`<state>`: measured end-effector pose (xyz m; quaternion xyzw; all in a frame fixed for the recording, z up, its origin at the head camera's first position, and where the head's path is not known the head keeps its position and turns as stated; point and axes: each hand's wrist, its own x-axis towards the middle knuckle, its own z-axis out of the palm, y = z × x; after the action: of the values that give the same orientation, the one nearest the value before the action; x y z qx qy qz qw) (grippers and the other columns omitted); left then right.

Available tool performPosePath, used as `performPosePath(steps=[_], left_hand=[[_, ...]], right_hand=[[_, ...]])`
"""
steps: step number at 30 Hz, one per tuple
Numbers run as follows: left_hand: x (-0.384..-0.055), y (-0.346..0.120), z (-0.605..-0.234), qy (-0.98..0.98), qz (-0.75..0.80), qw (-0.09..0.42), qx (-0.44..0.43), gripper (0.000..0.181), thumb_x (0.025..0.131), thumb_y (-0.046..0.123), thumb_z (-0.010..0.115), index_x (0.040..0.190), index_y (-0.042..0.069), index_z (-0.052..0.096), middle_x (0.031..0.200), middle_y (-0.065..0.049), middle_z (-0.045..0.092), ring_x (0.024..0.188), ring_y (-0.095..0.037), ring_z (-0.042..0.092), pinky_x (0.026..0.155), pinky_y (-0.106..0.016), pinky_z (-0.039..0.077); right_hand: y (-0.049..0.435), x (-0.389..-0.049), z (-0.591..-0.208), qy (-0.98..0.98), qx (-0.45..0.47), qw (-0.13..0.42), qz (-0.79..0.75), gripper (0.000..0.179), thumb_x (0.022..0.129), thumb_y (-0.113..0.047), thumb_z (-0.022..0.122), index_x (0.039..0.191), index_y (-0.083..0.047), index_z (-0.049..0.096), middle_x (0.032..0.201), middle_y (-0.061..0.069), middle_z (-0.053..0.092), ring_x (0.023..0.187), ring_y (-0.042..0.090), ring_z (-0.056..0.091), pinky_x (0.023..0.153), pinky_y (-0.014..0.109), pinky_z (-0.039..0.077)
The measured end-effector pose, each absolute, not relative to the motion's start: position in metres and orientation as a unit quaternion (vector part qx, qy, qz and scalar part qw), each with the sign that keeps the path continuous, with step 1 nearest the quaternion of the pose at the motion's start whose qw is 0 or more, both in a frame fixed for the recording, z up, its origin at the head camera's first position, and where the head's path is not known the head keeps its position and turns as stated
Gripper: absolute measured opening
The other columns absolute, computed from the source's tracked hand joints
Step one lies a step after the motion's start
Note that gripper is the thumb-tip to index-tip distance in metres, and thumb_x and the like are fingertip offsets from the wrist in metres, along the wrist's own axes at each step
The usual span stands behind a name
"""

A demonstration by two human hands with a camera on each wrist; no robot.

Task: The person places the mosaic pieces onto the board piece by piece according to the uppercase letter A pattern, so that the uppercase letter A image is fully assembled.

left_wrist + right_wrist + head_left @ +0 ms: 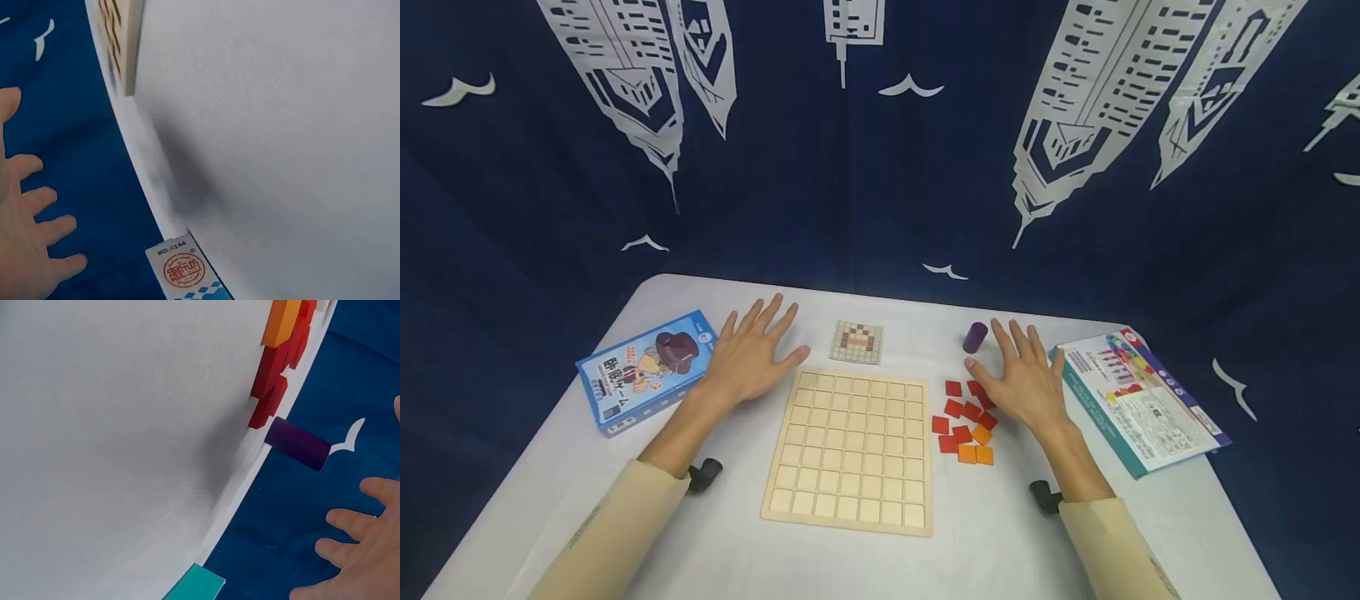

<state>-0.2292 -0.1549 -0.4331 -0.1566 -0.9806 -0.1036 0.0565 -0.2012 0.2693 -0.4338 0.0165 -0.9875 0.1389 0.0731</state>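
Observation:
My left hand (747,358) is spread above the table with nothing in it, between a blue game box (651,371) and a pale wooden grid board (852,450). Fingers spread and holding nothing, my right hand (1024,379) is raised beside a group of red tiles (952,408) and several orange tiles (976,454). A dark purple cylinder (975,337) stands just beyond its thumb; the right wrist view shows the cylinder (298,444) near the fingertips. Behind the board lies a small square pattern card (857,342). All the board's squares are bare wood.
At the right lies a flat box with a teal side (1142,400), near the table's edge. The white table (730,533) ends at a dark blue curtain (850,167) printed with white buildings and birds. A dark wrist camera (705,475) sits at the left cuff.

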Motion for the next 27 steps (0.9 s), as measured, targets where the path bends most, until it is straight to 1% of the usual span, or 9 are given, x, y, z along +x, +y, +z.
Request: performPosePath(steps=[2, 6, 9, 12, 15, 18, 21, 22, 27], left_hand=[[-0.224, -0.157, -0.431, -0.976, -0.122, 0.048, -0.171, 0.085, 0.095, 0.072, 0.040, 0.162, 0.023, 0.024, 0.169, -0.008, 0.013, 0.155, -0.035, 0.013, 0.121, -0.062, 0.010], [-0.213, -0.161, -0.429, -0.963, -0.173, 0.013, -0.205, 0.089, 0.092, 0.063, 0.060, 0.162, 0.022, 0.024, 0.169, -0.008, 0.016, 0.152, -0.039, 0.022, 0.118, -0.063, 0.024], [-0.205, -0.165, -0.430, -0.953, -0.205, -0.018, -0.223, 0.095, 0.086, 0.057, 0.071, 0.162, 0.024, 0.024, 0.168, -0.008, 0.018, 0.149, -0.040, 0.027, 0.114, -0.064, 0.030], [-0.196, -0.169, -0.433, -0.941, -0.233, -0.050, -0.241, 0.100, 0.083, 0.051, 0.079, 0.162, 0.022, 0.024, 0.168, -0.008, 0.019, 0.150, -0.040, 0.027, 0.116, -0.063, 0.028], [-0.188, -0.172, -0.438, -0.931, -0.248, -0.077, -0.257, 0.105, 0.080, 0.046, 0.083, 0.162, 0.020, 0.024, 0.168, -0.008, 0.019, 0.151, -0.038, 0.025, 0.118, -0.059, 0.026], [-0.182, -0.175, -0.444, -0.927, -0.243, -0.094, -0.271, 0.108, 0.076, 0.044, 0.087, 0.161, 0.016, 0.026, 0.168, -0.008, 0.021, 0.148, -0.037, 0.030, 0.116, -0.057, 0.031], [-0.176, -0.176, -0.448, -0.925, -0.233, -0.112, -0.277, 0.110, 0.071, 0.044, 0.090, 0.160, 0.015, 0.030, 0.167, -0.008, 0.022, 0.142, -0.035, 0.036, 0.112, -0.056, 0.037], [-0.175, -0.176, -0.449, -0.924, -0.234, -0.121, -0.278, 0.111, 0.070, 0.043, 0.090, 0.159, 0.015, 0.031, 0.167, -0.008, 0.022, 0.142, -0.036, 0.036, 0.112, -0.057, 0.037], [-0.170, -0.177, -0.454, -0.915, -0.243, -0.152, -0.284, 0.115, 0.065, 0.044, 0.092, 0.158, 0.011, 0.033, 0.168, -0.009, 0.021, 0.146, -0.043, 0.028, 0.118, -0.063, 0.023]], right_hand=[[0.269, -0.198, -0.433, -0.986, 0.020, 0.072, 0.149, 0.088, 0.092, -0.067, 0.052, 0.161, -0.020, 0.024, 0.164, 0.020, 0.023, 0.151, 0.046, 0.014, 0.113, 0.077, 0.003], [0.271, -0.191, -0.429, -0.982, 0.027, 0.063, 0.177, 0.086, 0.091, -0.059, 0.060, 0.160, -0.019, 0.029, 0.162, 0.021, 0.027, 0.148, 0.047, 0.022, 0.114, 0.075, 0.014], [0.273, -0.186, -0.427, -0.978, 0.031, 0.046, 0.203, 0.080, 0.091, -0.050, 0.067, 0.157, -0.017, 0.035, 0.159, 0.021, 0.032, 0.144, 0.046, 0.029, 0.112, 0.072, 0.023], [0.277, -0.183, -0.428, -0.971, 0.038, 0.020, 0.235, 0.069, 0.093, -0.042, 0.069, 0.151, -0.015, 0.045, 0.152, 0.019, 0.042, 0.137, 0.043, 0.039, 0.109, 0.068, 0.033], [0.280, -0.181, -0.430, -0.963, 0.050, -0.008, 0.266, 0.056, 0.094, -0.035, 0.069, 0.144, -0.013, 0.055, 0.143, 0.017, 0.052, 0.127, 0.039, 0.049, 0.103, 0.062, 0.045], [0.282, -0.181, -0.433, -0.958, 0.060, -0.034, 0.279, 0.049, 0.095, -0.031, 0.068, 0.139, -0.012, 0.060, 0.136, 0.015, 0.057, 0.117, 0.035, 0.055, 0.096, 0.056, 0.052], [0.285, -0.181, -0.437, -0.957, 0.062, -0.055, 0.279, 0.047, 0.094, -0.029, 0.070, 0.137, -0.010, 0.062, 0.132, 0.015, 0.060, 0.110, 0.032, 0.057, 0.091, 0.051, 0.054], [0.285, -0.181, -0.438, -0.956, 0.062, -0.061, 0.279, 0.047, 0.093, -0.028, 0.070, 0.136, -0.010, 0.062, 0.130, 0.015, 0.060, 0.108, 0.032, 0.057, 0.091, 0.050, 0.054], [0.287, -0.187, -0.445, -0.954, 0.061, -0.086, 0.280, 0.049, 0.092, -0.026, 0.073, 0.136, -0.009, 0.063, 0.124, 0.015, 0.063, 0.101, 0.027, 0.057, 0.085, 0.043, 0.055]])
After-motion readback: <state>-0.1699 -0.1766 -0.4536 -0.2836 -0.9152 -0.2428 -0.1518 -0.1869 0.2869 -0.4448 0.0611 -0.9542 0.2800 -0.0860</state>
